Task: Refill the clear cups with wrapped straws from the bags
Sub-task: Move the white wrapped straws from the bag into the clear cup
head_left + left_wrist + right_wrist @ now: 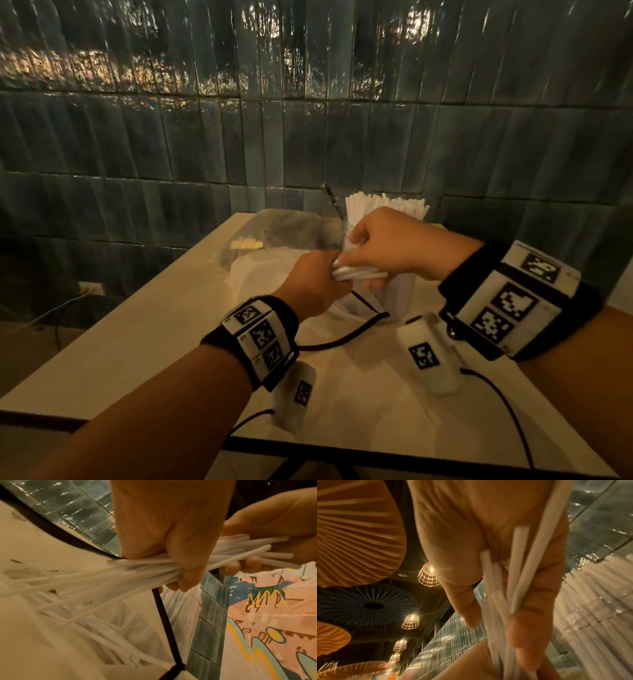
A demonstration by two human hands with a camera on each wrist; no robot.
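Observation:
A bundle of white wrapped straws lies crosswise between my two hands above the table. My left hand grips its left part, and my right hand curls its fingers round the right part. In the left wrist view the same bundle fans out on both sides of my left fist. The right wrist view shows straws running through my right hand. Behind my hands stands a clear cup packed with upright straws. An open bag of straws lies to the left.
The pale table runs to a dark tiled wall. A second clear bag lies at the back left. A black cable crosses the tabletop near my wrists. More loose straws lie in the bag below my left hand.

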